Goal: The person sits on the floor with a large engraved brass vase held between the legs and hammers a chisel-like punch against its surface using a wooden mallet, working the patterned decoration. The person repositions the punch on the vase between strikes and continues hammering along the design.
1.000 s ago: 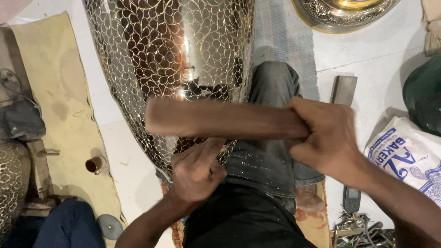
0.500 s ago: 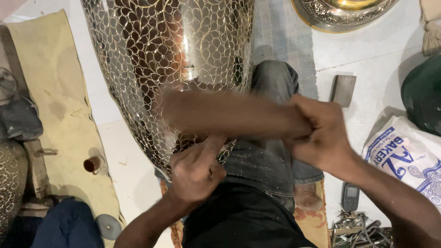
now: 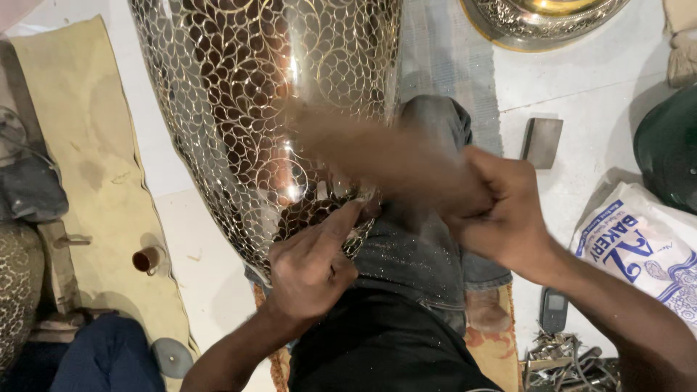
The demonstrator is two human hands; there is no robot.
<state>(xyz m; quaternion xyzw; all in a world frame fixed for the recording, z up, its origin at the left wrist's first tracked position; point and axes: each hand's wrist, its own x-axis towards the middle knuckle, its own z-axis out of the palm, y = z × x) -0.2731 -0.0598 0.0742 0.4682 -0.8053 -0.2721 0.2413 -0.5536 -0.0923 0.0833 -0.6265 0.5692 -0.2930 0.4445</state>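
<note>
Two hands at the pierced brass shell (image 3: 239,109): right hand (image 3: 501,210) gripping a blurred wooden mallet (image 3: 377,156) mid-strike, left hand (image 3: 308,265) closed around something at its rim; next blow needs steady aim.

I saw a printed white bag (image 3: 642,250) right, a grey metal block (image 3: 542,142) above, a small phone (image 3: 554,309) below it.

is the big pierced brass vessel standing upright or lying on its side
Lying tipped. The brass vessel stretches lengthwise across the person's lap, its open rim by the left hand. The right hand grips a blurred wooden mallet over it.
</note>
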